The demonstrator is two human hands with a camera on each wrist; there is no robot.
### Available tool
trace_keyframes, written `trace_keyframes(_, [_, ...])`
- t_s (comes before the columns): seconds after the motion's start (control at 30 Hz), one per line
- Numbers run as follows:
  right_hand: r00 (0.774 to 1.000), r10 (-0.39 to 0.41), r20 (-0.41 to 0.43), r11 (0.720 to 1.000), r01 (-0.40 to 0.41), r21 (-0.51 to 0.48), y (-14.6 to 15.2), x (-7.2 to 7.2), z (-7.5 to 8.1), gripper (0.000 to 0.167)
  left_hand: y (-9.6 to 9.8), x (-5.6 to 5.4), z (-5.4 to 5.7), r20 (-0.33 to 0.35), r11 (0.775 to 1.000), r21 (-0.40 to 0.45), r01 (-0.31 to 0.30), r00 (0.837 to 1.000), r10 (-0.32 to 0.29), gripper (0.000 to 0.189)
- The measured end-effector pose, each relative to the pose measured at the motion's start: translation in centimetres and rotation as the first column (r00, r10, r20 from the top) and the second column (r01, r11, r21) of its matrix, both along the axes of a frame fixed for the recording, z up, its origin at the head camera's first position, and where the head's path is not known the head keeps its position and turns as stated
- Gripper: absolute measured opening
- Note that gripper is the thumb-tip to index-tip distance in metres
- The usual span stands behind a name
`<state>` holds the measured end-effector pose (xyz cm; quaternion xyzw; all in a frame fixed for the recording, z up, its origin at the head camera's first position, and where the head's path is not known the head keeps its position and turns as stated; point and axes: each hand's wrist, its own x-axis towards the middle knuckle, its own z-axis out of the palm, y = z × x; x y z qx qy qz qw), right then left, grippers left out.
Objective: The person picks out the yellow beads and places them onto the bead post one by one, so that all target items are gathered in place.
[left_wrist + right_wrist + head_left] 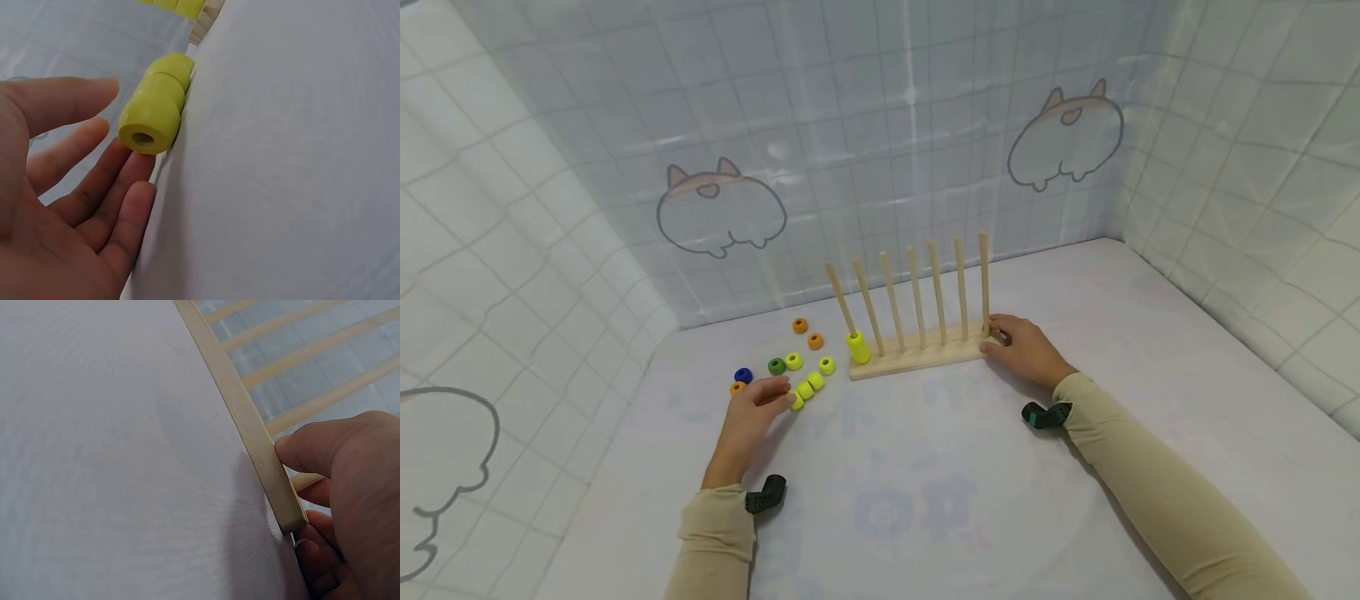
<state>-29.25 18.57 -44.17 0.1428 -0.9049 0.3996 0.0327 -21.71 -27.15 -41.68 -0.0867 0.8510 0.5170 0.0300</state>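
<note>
In the head view, a wooden peg rack (917, 357) stands on the table, several upright pegs along its base. Yellow beads (858, 347) are stacked on its leftmost peg. My right hand (1030, 354) grips the right end of the base; in the right wrist view the thumb (306, 447) presses the base while other fingers curl behind the end. Left of the rack, my left hand (752, 421) is at the near end of a row of three yellow beads (806, 390). The left wrist view shows its thumb and fingers spread around the nearest bead (149, 125), not closed on it.
Loose beads lie beyond the left hand: a green bead (777, 366), a blue bead (743, 376), orange beads (816, 341) and two more yellow beads (827, 366). A grid-patterned sheet (850, 167) rises behind and at both sides of the white tabletop (910, 458).
</note>
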Motion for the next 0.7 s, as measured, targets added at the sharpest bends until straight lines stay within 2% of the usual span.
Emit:
trace_keyframes(0.17, [1.0, 0.005, 0.004, 1.0, -0.005, 0.001, 0.08, -0.1, -0.06, 0.051, 0.03, 0.14, -0.14, 0.008, 0.999, -0.048, 0.024, 1.0, -0.024, 0.048])
trace_keyframes(0.47, [1.0, 0.015, -0.005, 1.0, -0.015, -0.004, -0.06, 0.09, -0.08, 0.05, -0.03, 0.38, -0.43, 0.007, 0.992, -0.121, 0.025, 1.0, -0.025, 0.044])
trace_keyframes(0.7, [1.0, 0.014, -0.014, 1.0, -0.014, -0.004, -0.07, 0.25, -0.01, 0.05, -0.26, 0.3, -0.86, -0.022, 0.992, -0.123, 0.031, 0.999, -0.034, 0.044])
